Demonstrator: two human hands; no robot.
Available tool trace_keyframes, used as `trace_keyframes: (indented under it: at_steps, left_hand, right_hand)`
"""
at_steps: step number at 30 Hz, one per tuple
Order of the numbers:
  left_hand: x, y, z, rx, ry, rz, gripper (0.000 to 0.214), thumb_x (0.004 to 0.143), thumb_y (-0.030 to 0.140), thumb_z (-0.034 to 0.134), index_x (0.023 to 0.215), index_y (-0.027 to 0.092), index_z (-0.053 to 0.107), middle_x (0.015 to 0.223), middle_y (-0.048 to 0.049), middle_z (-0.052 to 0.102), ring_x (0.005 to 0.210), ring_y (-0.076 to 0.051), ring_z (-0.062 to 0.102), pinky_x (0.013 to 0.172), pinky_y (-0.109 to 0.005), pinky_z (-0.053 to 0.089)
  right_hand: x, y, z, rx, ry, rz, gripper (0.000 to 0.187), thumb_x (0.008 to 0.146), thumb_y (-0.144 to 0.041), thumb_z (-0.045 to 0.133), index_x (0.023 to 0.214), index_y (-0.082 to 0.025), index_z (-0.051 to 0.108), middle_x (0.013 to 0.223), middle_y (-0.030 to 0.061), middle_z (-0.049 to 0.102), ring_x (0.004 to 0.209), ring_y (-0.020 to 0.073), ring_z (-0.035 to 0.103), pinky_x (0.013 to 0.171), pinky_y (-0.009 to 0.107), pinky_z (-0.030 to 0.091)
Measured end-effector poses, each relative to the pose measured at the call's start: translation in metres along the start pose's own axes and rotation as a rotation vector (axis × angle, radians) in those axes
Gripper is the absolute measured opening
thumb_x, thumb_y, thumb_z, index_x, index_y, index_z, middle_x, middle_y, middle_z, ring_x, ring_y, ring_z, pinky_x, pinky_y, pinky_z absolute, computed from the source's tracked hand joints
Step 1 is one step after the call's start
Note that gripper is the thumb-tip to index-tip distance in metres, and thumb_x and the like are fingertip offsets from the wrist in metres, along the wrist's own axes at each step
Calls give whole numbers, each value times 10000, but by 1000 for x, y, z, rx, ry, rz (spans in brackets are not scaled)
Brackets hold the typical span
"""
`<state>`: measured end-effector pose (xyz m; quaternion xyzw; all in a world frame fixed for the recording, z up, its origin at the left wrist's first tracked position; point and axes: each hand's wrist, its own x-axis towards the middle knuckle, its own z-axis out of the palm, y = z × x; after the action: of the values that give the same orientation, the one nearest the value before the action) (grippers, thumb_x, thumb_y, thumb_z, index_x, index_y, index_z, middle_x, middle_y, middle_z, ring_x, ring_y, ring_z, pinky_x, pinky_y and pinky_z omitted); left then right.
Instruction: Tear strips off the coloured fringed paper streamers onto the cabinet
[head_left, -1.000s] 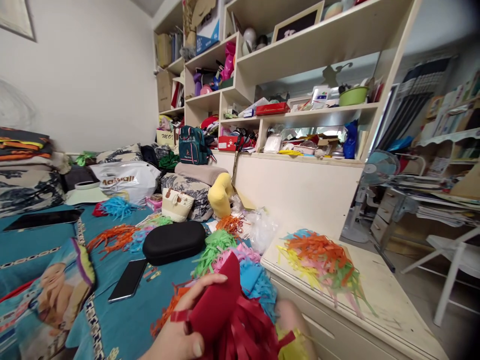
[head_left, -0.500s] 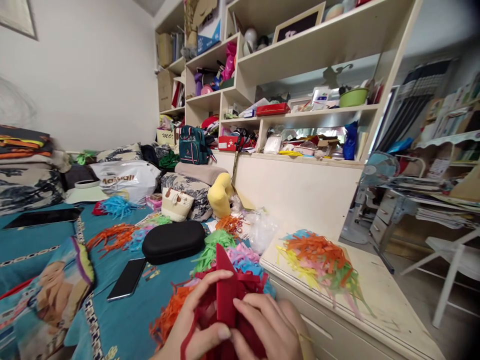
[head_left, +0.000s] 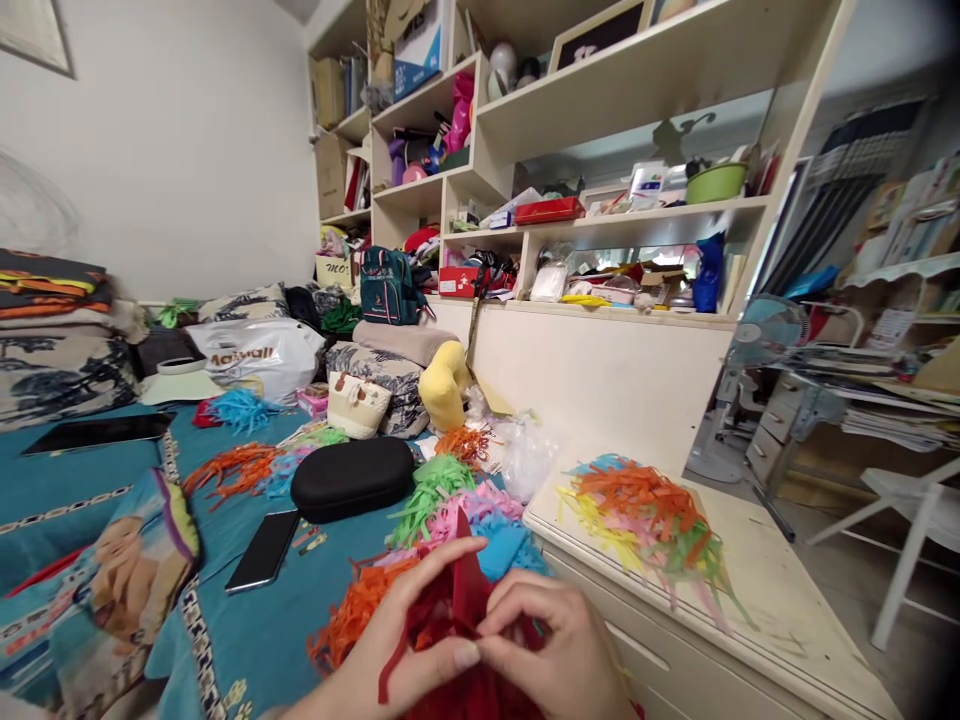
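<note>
Between my two hands is dark red crepe-like paper [head_left: 469, 585], one flap standing up and narrow strips hanging below. My left hand [head_left: 420, 630] curves around its left side, thumb and fingers closed on it. Thumb and fingertips of my right hand [head_left: 544, 635] pinch its right edge, close to my left thumb tip. Just beyond lie blue paper strips [head_left: 506, 545], pink strips [head_left: 480, 505] and green strips [head_left: 431, 495]. Orange strips [head_left: 349, 610] are heaped to the left of my left hand. The lower part of the red paper is partly hidden by my hands.
A black zip case [head_left: 352, 478] and a phone [head_left: 262, 550] lie on the teal bedspread. At right, a cream cabinet [head_left: 795, 600] carries a multicoloured strip pile [head_left: 645, 510]. Behind stand a yellow cushion [head_left: 442, 390], a woven bag [head_left: 358, 405] and cluttered shelves [head_left: 600, 225].
My right hand has shifted slightly right and its fingers have curled into a pinch. The red flap has tilted and narrowed. More blue paper shows behind it, and the view has moved slightly.
</note>
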<state>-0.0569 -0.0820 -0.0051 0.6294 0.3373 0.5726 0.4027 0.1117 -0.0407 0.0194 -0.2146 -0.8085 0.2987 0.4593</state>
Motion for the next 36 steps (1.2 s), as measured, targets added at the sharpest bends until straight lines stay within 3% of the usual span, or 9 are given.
trace_keyframes:
  at_steps: [3, 6, 9, 13, 19, 25, 29, 33, 36]
  left_hand:
    - [0, -4, -4, 71, -39, 31, 548, 801, 416, 665, 1314, 285, 523, 1351, -45, 553, 1289, -306, 437, 1037, -349, 384]
    - [-1, -5, -6, 103, -32, 6, 504, 831, 417, 628, 1310, 291, 536, 1387, -35, 523, 1312, -295, 410, 1089, -367, 319]
    - [-2, -5, -6, 85, -32, -28, 481, 844, 432, 600, 1304, 301, 546, 1391, -27, 524, 1323, -285, 402, 1104, -381, 300]
    - [-3, -7, -6, 107, -36, 1, 484, 863, 381, 575, 1334, 283, 520, 1436, -36, 477, 1352, -284, 364, 1122, -401, 275]
    - [-3, -13, -9, 194, -72, 53, 498, 901, 269, 517, 1394, 265, 444, 1477, -47, 416, 1368, -268, 343, 1136, -417, 253]
    - [-2, -30, -7, 446, 83, 192, 482, 905, 232, 512, 1384, 265, 463, 1438, -57, 472, 1328, -267, 414, 1119, -385, 304]
    - [0, -44, -9, 531, 111, 286, 539, 882, 196, 536, 1404, 277, 431, 1434, -46, 475, 1320, -271, 424, 1115, -378, 313]
    - [2, -39, -11, 603, 120, 310, 558, 886, 83, 467, 1399, 299, 432, 1392, -38, 526, 1269, -234, 495, 1064, -327, 388]
    - [3, -32, -14, 640, 144, 396, 575, 883, 42, 452, 1392, 309, 439, 1300, -52, 614, 1165, -212, 594, 976, -280, 473]
  right_hand:
    - [5, -2, 0, 120, -63, 129, 191, 651, -238, 794, 531, -153, 671, 568, 9, 638, 516, 109, 544, 479, 193, 426]
    - [10, 0, -3, 304, -128, 228, 264, 639, -331, 809, 521, -152, 655, 584, 3, 628, 551, 105, 557, 534, 192, 454]
    - [12, 5, -5, 415, -157, 248, 260, 633, -348, 812, 546, -159, 657, 607, -11, 628, 558, 97, 567, 568, 190, 477]
    - [12, 9, -5, 389, -182, 236, 241, 656, -353, 797, 575, -162, 674, 634, -10, 637, 574, 101, 583, 573, 190, 489]
    - [14, 0, -7, 114, -185, 89, 146, 774, -227, 707, 641, -168, 696, 695, 17, 688, 669, 141, 628, 641, 227, 509]
    - [3, -2, 6, -256, -2, -127, 74, 819, -126, 537, 816, -172, 595, 849, 48, 647, 775, 165, 630, 694, 242, 514]
    - [-4, 12, 25, -386, 113, -218, 290, 761, -102, 568, 1039, -183, 559, 1044, 88, 631, 972, 209, 620, 823, 282, 529]
    - [-1, 20, 24, -491, 216, -372, 254, 808, -26, 444, 951, -191, 574, 1002, 84, 666, 952, 201, 634, 837, 314, 527]
    - [6, 18, 14, -516, 202, -387, 238, 849, -45, 429, 972, -174, 587, 969, 86, 690, 914, 204, 649, 813, 324, 522]
